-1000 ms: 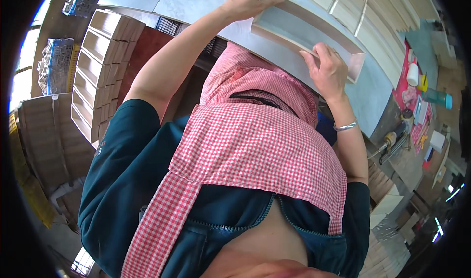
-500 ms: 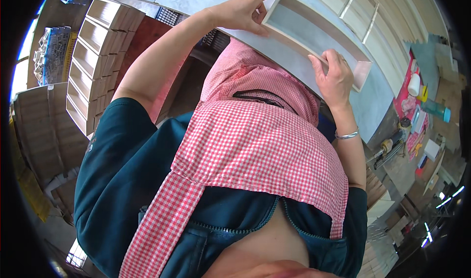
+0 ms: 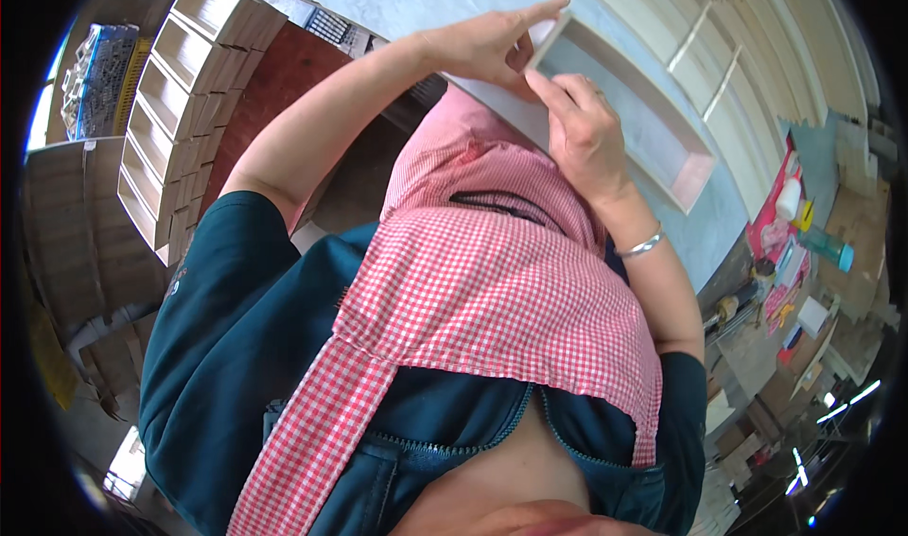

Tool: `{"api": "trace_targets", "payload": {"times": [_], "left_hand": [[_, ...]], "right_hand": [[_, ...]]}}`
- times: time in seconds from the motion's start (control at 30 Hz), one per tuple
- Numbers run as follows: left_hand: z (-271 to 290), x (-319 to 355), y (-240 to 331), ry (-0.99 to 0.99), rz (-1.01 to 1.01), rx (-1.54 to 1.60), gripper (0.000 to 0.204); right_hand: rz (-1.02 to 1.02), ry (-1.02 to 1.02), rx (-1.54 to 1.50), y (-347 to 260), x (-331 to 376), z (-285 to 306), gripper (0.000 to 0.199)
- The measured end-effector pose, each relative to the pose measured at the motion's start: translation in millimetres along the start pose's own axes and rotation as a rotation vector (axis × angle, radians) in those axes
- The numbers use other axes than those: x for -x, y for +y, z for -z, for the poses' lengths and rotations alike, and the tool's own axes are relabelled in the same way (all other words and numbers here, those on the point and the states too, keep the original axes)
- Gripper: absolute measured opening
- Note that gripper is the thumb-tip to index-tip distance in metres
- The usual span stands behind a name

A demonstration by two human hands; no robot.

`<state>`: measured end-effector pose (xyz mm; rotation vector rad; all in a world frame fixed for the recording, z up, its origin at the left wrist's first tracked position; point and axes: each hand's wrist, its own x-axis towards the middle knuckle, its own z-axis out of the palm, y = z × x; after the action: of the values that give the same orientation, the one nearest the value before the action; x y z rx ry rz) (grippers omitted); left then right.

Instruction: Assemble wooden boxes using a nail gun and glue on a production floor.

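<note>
- Wooden frame point(image 3: 643, 84) lay on the desk point(image 3: 397, 1), which seemingly bore its weight
- Our left hand point(image 3: 487, 46) had thumb and forefinger apart about its short end, perhaps to steady it
- Our right hand point(image 3: 586, 134) was bent at the near corner; whether clamped, we couldn't tell

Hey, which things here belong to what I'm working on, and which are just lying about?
In use:
Long wooden frame, by your left hand and right hand
Pale tabletop under it

Apparently lying about:
Green bottle
White bottle
Blue crate
Stacked wooden boxes, though perhaps related
</note>
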<state>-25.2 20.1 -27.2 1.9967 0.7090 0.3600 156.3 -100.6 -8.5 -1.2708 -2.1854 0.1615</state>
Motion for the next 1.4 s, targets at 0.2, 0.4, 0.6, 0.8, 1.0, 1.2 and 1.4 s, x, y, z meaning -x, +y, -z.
{"api": "trace_targets", "payload": {"times": [0.2, 0.4, 0.6, 0.8, 1.0, 1.2, 1.4], "left_hand": [[-1.6, -1.6, -3.0, -0.004, -0.038, 0.022, 0.098], [-15.6, -1.7, -24.0, 0.156, -0.312, 0.110, 0.092], [-14.5, -4.6, -19.2, 0.086, -0.296, 0.135, 0.093], [-19.1, -3.9, -24.4, 0.104, -0.273, 0.125, 0.096], [-12.4, -3.2, -17.1, 0.022, -0.225, 0.167, 0.093], [-22.4, -8.0, -26.8, 0.135, -0.372, 0.201, 0.096], [-5.7, -4.0, -13.1, 0.031, -0.186, 0.025, 0.102]], "right_hand": [[-0.037, -0.079, 0.009, -4.3, -3.2, 3.4, 0.037], [-0.014, -0.070, -0.180, -2.1, -73.9, 15.7, 0.028], [0.000, 0.007, -0.010, 69.4, -269.5, -91.0, 0.021], [-0.369, -0.208, 0.137, 81.2, -357.7, -166.6, 0.032], [-0.401, -0.305, -0.051, 84.6, -332.7, -128.3, 0.026], [-0.401, 0.161, -0.430, 57.0, -255.0, -31.1, 0.006], [-0.464, 0.530, -0.447, 78.7, -149.3, 54.9, 0.007]]}}
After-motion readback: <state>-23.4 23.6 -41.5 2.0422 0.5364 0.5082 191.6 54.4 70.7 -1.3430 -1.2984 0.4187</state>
